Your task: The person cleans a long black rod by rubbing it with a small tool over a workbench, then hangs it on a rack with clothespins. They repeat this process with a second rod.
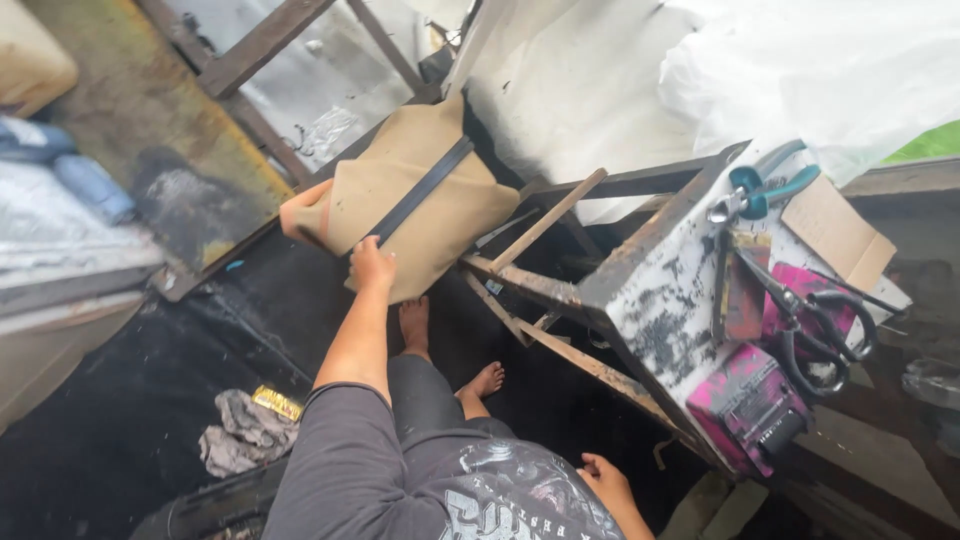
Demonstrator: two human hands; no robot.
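tan cushion (410,195) with dark strap, its lower edge pinched in left hand's (372,265) grip

- The left hand (372,262) is gripping the lower edge of a tan fabric cushion with a dark strap (415,200), at 11 o'clock from centre.
- The right hand (603,478) is resting low by the dark printed shirt (500,495), at 5 o'clock.
- Black-handled scissors (815,325) are lying on a paint-spattered white wooden table (660,300) at 3 o'clock, beside teal-handled pliers (757,190).
- Bare feet (485,380) are standing on the dark floor (120,420).
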